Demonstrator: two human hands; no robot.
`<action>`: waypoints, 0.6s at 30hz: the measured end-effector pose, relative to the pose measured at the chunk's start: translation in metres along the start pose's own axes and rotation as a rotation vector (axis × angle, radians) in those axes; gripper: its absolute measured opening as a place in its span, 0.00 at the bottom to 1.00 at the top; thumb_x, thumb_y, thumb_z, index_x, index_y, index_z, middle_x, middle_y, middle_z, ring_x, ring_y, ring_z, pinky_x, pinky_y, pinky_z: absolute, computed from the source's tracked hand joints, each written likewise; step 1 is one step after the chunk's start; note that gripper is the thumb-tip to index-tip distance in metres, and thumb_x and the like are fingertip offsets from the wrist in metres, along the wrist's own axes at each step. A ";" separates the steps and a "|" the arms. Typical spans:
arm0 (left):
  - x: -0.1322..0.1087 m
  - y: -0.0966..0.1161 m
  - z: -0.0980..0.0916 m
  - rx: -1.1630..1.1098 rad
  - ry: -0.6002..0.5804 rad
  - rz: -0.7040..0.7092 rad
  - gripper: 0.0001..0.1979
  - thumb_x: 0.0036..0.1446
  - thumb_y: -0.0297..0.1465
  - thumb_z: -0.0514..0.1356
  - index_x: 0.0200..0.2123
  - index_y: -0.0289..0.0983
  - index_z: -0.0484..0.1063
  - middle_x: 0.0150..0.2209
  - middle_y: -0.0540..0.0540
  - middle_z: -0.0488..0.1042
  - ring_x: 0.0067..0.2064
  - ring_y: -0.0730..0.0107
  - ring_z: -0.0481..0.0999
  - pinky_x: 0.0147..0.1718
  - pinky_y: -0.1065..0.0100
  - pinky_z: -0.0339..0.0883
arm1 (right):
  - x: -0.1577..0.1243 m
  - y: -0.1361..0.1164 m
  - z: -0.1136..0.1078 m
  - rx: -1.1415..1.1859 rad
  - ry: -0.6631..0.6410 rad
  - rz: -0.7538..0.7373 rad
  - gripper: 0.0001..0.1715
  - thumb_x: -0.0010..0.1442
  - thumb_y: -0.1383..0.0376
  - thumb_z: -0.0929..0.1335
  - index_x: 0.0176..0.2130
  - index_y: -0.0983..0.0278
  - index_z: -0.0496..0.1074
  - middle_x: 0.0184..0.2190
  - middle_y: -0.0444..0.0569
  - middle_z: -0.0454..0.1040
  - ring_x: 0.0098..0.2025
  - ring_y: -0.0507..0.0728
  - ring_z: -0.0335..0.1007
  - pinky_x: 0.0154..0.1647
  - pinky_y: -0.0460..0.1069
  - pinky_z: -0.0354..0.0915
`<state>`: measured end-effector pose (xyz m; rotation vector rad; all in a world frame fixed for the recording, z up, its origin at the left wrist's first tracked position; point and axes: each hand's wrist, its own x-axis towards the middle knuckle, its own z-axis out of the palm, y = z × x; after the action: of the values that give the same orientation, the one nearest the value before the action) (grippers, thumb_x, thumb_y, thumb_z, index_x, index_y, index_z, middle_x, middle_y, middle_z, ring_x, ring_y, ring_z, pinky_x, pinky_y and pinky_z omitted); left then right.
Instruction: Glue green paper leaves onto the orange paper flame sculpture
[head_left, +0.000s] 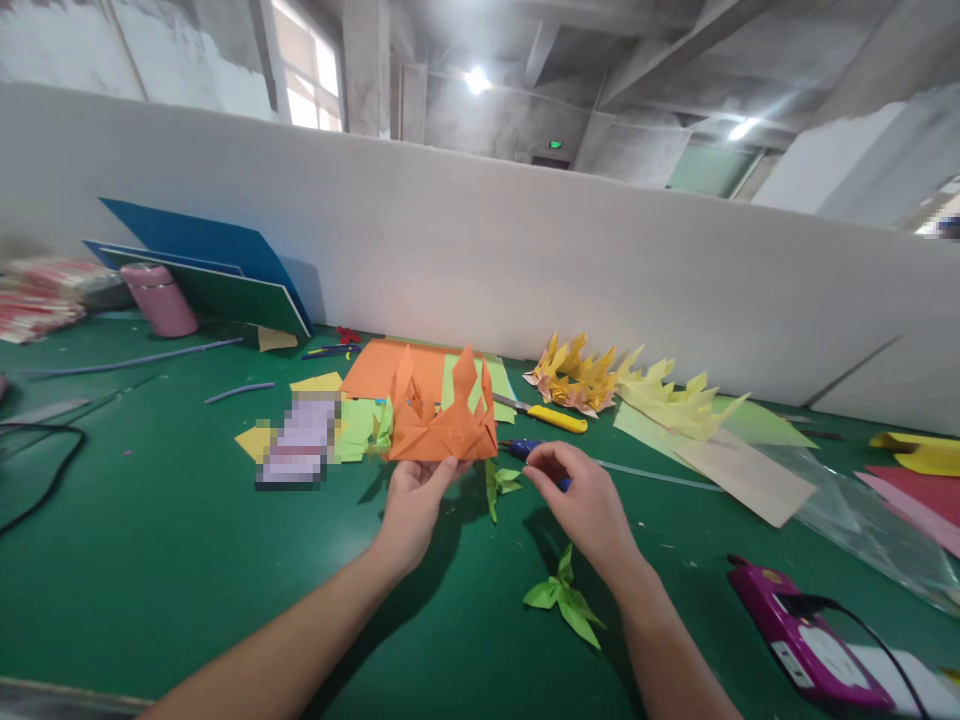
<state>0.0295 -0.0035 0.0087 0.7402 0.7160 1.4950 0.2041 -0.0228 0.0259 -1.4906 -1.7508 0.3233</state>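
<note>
My left hand [416, 505] is closed on the lower edge of an orange folded-paper crown [442, 435], holding it upright above the table with its points up. Close to the crown's right side, my right hand [581, 500] is curled, thumb and forefinger drawn together; anything between their tips is too small to make out. Behind that hand lies a blue tool [517, 447] that looks like a glue gun, a long clear stick [660, 474] trailing from it. A green folded-paper leaf piece [504, 482] sits below the crown, and another green leaf piece [562, 597] lies nearer me.
A yellow cutter knife [557, 417], a golden paper crown [574, 375] and a pale yellow one [675, 395] lie toward the white partition [465, 240]. On the left are a phone [300, 440] and a pink flask [159, 300]; a magenta corded device [806, 630] is at right.
</note>
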 end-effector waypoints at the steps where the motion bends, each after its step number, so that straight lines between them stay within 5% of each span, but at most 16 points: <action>1: 0.000 0.001 0.000 -0.008 0.010 0.004 0.23 0.34 0.34 0.72 0.37 0.35 0.75 0.38 0.44 0.79 0.41 0.63 0.77 0.45 0.62 0.70 | -0.001 0.003 0.000 -0.039 -0.033 0.058 0.05 0.55 0.62 0.65 0.31 0.62 0.68 0.29 0.46 0.72 0.29 0.55 0.67 0.32 0.49 0.62; 7: 0.001 0.002 0.001 -0.003 0.021 0.029 0.25 0.33 0.35 0.72 0.38 0.34 0.75 0.37 0.43 0.79 0.41 0.63 0.77 0.44 0.63 0.70 | 0.001 -0.005 0.022 -0.271 -0.263 0.110 0.12 0.55 0.63 0.68 0.41 0.65 0.70 0.36 0.50 0.74 0.36 0.57 0.70 0.37 0.49 0.62; 13: 0.002 0.004 -0.001 -0.006 0.035 0.009 0.23 0.33 0.35 0.72 0.36 0.34 0.75 0.34 0.45 0.80 0.39 0.65 0.78 0.43 0.63 0.71 | 0.011 -0.016 0.048 -0.490 -0.313 0.135 0.16 0.59 0.57 0.65 0.43 0.66 0.71 0.38 0.54 0.74 0.41 0.61 0.70 0.36 0.50 0.61; 18: 0.006 0.005 0.001 -0.031 0.067 -0.048 0.21 0.32 0.33 0.72 0.33 0.34 0.74 0.35 0.45 0.80 0.38 0.65 0.78 0.41 0.64 0.71 | 0.015 -0.013 0.048 -0.502 -0.383 0.106 0.11 0.57 0.68 0.66 0.41 0.64 0.73 0.37 0.52 0.73 0.41 0.59 0.71 0.37 0.48 0.61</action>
<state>0.0269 0.0018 0.0136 0.6476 0.7543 1.4893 0.1617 0.0013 0.0092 -1.9824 -2.1700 0.2429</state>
